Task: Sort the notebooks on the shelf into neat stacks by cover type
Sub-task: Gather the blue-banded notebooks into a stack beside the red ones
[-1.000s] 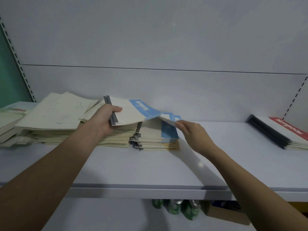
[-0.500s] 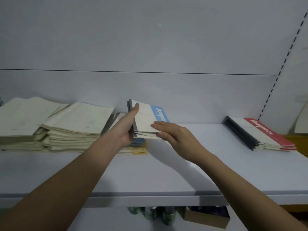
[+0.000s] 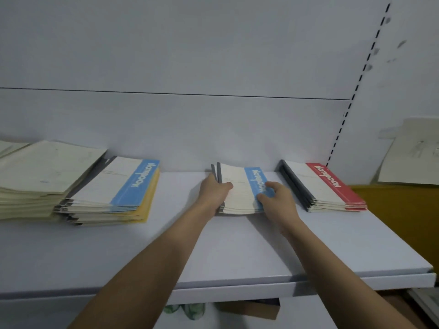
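Note:
A small bundle of blue-banded notebooks (image 3: 240,191) lies on the white shelf (image 3: 237,252), between two stacks. My left hand (image 3: 213,193) grips its dark spine edge, thumb on the cover. My right hand (image 3: 276,198) holds its blue-banded right edge with curled fingers. To the left sits a mixed stack (image 3: 114,195) topped by a blue-banded notebook, with yellow covers below. Further left are piles of plain cream notebooks (image 3: 40,176). A stack of red-banded notebooks (image 3: 325,186) stands to the right.
The shelf's back panel rises just behind the stacks. A perforated upright (image 3: 344,119) marks the shelf's right end, with a cream sheet (image 3: 413,153) and a yellow surface (image 3: 403,222) beyond. Bottles and a cardboard box (image 3: 249,309) show below the shelf's front edge.
Both hands have carried the blue-banded bundle rightwards from the mixed stack and lowered it onto the shelf near the red-banded stack. The view has turned to the right.

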Demonstrator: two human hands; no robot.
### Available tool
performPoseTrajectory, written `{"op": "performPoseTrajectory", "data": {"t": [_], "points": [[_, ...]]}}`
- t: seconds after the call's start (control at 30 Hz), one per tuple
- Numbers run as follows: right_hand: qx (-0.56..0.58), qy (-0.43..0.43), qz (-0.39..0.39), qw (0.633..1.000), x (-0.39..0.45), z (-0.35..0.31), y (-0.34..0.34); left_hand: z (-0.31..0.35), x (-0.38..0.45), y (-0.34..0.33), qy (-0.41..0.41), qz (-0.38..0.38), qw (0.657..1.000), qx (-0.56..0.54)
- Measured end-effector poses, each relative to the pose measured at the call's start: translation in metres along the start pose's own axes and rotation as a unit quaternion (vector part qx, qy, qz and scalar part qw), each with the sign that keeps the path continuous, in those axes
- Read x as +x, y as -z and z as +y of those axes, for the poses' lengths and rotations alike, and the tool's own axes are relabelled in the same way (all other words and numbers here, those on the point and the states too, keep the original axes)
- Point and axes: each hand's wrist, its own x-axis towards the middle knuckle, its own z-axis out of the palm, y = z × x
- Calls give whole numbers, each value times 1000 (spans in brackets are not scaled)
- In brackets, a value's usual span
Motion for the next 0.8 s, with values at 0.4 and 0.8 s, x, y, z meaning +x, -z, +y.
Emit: {"op": "performPoseTrajectory", "data": {"t": [0.4, 0.8], "points": [[-185, 86, 54, 977, 15, 36, 12, -27, -3, -42, -128, 83, 919, 364], [-168, 139, 19, 976, 22, 42, 11, -32, 3, -42, -123, 74, 933, 331]]}}
